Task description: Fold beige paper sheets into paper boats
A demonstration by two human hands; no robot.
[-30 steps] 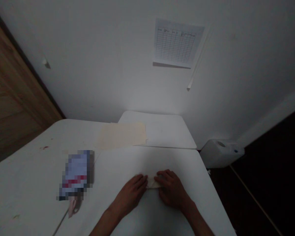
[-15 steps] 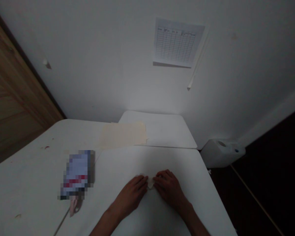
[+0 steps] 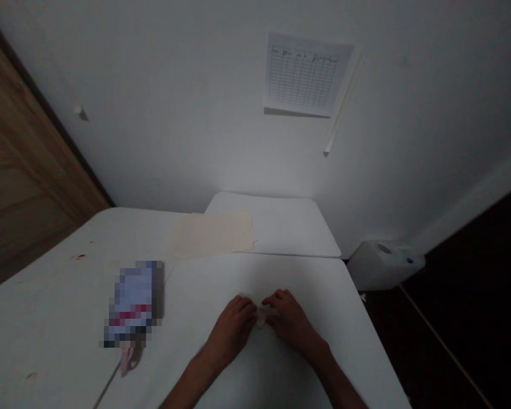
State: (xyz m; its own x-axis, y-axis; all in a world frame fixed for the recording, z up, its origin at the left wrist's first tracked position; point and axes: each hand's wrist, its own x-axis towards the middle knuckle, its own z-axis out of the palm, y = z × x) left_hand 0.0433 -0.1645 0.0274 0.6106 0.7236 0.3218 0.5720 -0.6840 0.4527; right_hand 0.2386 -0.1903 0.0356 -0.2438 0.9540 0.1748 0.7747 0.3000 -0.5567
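Both my hands rest on the white table (image 3: 204,284) near its front middle. My left hand (image 3: 231,329) and my right hand (image 3: 290,321) have their fingertips pinched together on a small folded piece of pale paper (image 3: 260,316) that lies between them on the table. Most of the paper is hidden by my fingers. The light is dim.
A pixelated blue-and-red object (image 3: 132,304) lies left of my hands, with a small pink thing (image 3: 126,358) below it. A cream folder (image 3: 213,234) lies at the back beside a second white table (image 3: 281,224). A white container (image 3: 383,264) stands on the floor at right. A printed sheet (image 3: 306,75) hangs on the wall.
My fingers have drawn closer together and a little farther from me. The visible part of the paper has shrunk from a flat strip to a small bunched piece.
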